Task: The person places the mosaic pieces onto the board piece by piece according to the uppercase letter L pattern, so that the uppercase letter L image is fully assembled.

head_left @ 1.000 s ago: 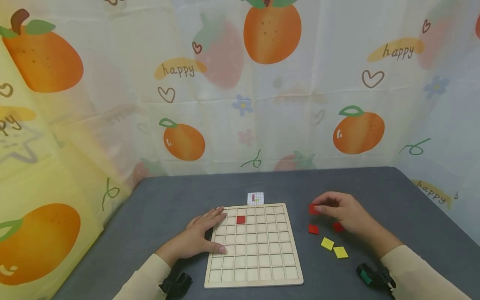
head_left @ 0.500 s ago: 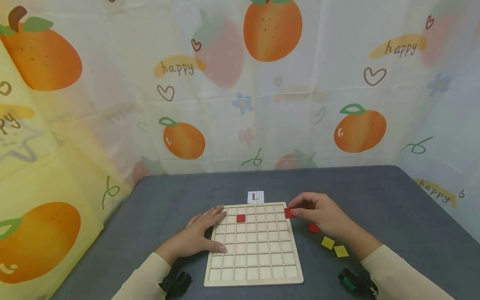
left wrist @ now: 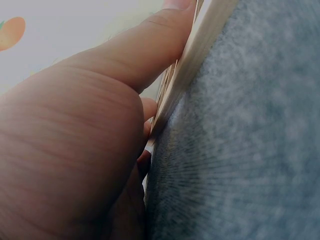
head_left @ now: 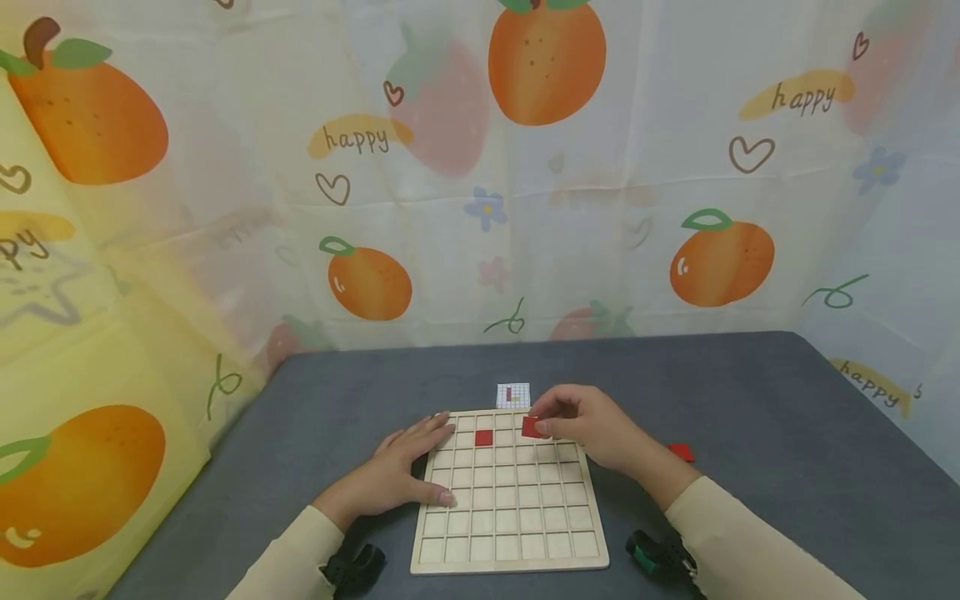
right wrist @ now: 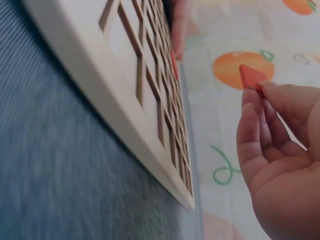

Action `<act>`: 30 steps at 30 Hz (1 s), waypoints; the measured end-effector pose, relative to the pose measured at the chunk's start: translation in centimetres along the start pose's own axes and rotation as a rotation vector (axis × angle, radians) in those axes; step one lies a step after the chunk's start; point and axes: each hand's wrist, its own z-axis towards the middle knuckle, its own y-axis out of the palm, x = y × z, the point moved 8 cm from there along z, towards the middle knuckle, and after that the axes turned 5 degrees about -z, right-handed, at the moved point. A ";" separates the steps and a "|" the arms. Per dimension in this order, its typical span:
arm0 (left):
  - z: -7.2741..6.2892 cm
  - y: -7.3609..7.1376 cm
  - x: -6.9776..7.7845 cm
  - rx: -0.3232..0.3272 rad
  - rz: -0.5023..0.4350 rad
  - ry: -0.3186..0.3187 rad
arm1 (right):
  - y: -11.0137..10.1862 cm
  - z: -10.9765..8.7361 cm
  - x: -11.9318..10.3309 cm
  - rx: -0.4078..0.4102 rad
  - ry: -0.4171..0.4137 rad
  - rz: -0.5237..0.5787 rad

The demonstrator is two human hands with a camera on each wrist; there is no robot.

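Observation:
A wooden grid board (head_left: 505, 522) lies on the dark table, with one red square tile (head_left: 483, 437) set in a cell of its second row. My left hand (head_left: 390, 473) rests on the board's left edge, fingers and thumb spread; the left wrist view shows the thumb (left wrist: 150, 47) lying over the rim. Between thumb and fingertips my right hand (head_left: 600, 425) pinches another red square tile (head_left: 532, 427), held over the upper right part of the board. In the right wrist view that pinched tile (right wrist: 251, 76) is raised clear of the grid.
A small printed pattern card (head_left: 513, 395) lies just behind the board. One loose red tile (head_left: 681, 452) shows on the table beyond the right forearm. The right forearm and sleeve (head_left: 735, 533) cover the table area at the front right. A patterned curtain (head_left: 450, 250) hangs behind the table.
My right hand has carried the pinched red tile leftward from the table right of the board to above the grid. Its arm now hides the yellow tiles and a red one. The left hand stays put.

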 end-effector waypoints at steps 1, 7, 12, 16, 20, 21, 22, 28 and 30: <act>0.0 0.0 0.0 -0.002 -0.002 -0.002 | 0.3 0.2 0.0 -0.003 0.006 0.001; 0.2 0.2 0.2 -0.009 -0.004 -0.014 | 2.0 1.2 0.1 -0.020 0.032 0.024; 0.1 0.1 0.1 -0.006 0.009 -0.025 | 3.3 2.0 0.1 -0.026 0.033 0.019; 0.0 0.1 0.0 -0.009 0.003 -0.026 | 4.1 2.6 -0.4 -0.033 0.028 0.015; -0.1 0.1 -0.3 -0.009 -0.005 -0.026 | 4.9 3.1 -0.6 -0.037 0.030 -0.015; -0.1 0.1 -0.3 -0.008 -0.007 -0.022 | 5.2 3.2 -0.6 -0.039 0.033 -0.027; -0.1 0.1 -0.3 -0.008 -0.008 -0.022 | 5.3 3.4 -0.6 -0.040 0.036 -0.045; 0.0 0.0 -0.1 -0.002 -0.009 0.006 | 6.5 4.0 -1.0 -0.081 0.055 -0.129; 0.0 0.0 -0.1 -0.003 -0.007 0.010 | 6.9 4.1 -0.9 -0.098 0.066 -0.143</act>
